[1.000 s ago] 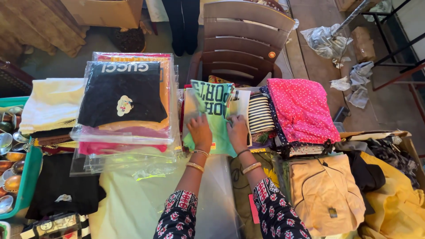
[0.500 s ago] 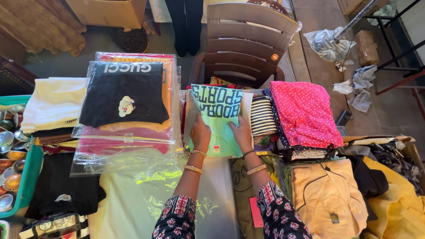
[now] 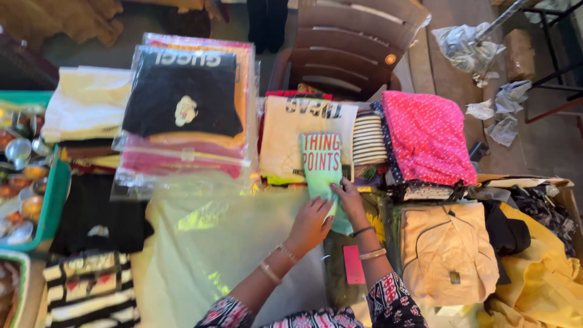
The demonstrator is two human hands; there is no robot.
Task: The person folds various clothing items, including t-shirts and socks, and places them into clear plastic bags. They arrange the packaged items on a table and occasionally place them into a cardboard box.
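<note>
Two hands, left (image 3: 311, 223) and right (image 3: 348, 200), rest on one folded green garment (image 3: 322, 164). One brown plastic chair (image 3: 352, 48) stands behind one pink dotted garment (image 3: 425, 133), one striped folded garment (image 3: 368, 138) and one black shirt in a clear bag (image 3: 182, 91). One green tray (image 3: 51, 200) sits at the left edge.

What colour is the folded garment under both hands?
Mint green with pink lettering, the folded garment shows best in the head view, under the left hand and right hand.
</note>
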